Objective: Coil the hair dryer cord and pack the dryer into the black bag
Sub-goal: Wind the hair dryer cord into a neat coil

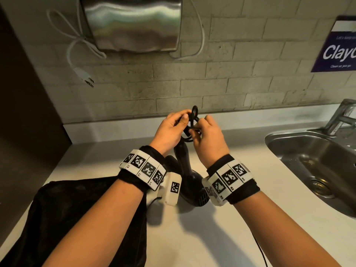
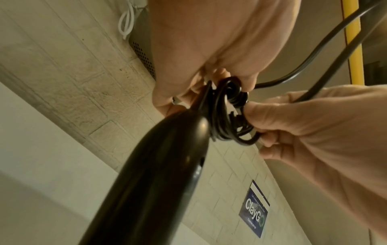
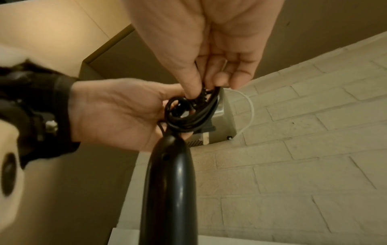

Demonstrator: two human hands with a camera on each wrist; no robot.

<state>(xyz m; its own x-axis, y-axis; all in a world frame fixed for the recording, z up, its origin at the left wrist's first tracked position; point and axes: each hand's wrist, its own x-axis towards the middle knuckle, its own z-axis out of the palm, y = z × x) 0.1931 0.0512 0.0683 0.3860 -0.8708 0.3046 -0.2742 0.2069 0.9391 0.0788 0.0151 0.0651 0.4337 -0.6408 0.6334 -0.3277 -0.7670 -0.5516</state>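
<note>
The black hair dryer [image 1: 194, 187] stands on its body on the white counter, its handle [image 2: 157, 165] pointing up to my hands. The black cord [image 1: 193, 120] is bunched in small loops at the handle's end. My left hand [image 1: 183, 120] grips the loops from the left, thumb on top. My right hand [image 1: 200, 128] pinches a loop from the right. In the right wrist view the plug [image 3: 206, 131] sticks out under the coil [image 3: 188, 112]. The black bag [image 1: 77, 209] lies flat at the front left, under my left forearm.
A steel sink [image 1: 289, 143] with a faucet [image 1: 341, 116] takes up the counter's right side. A steel hand dryer [image 1: 133, 22] hangs on the brick wall, its white plug [image 1: 84, 76] dangling. A thin black cable [image 1: 260, 249] crosses the counter's front.
</note>
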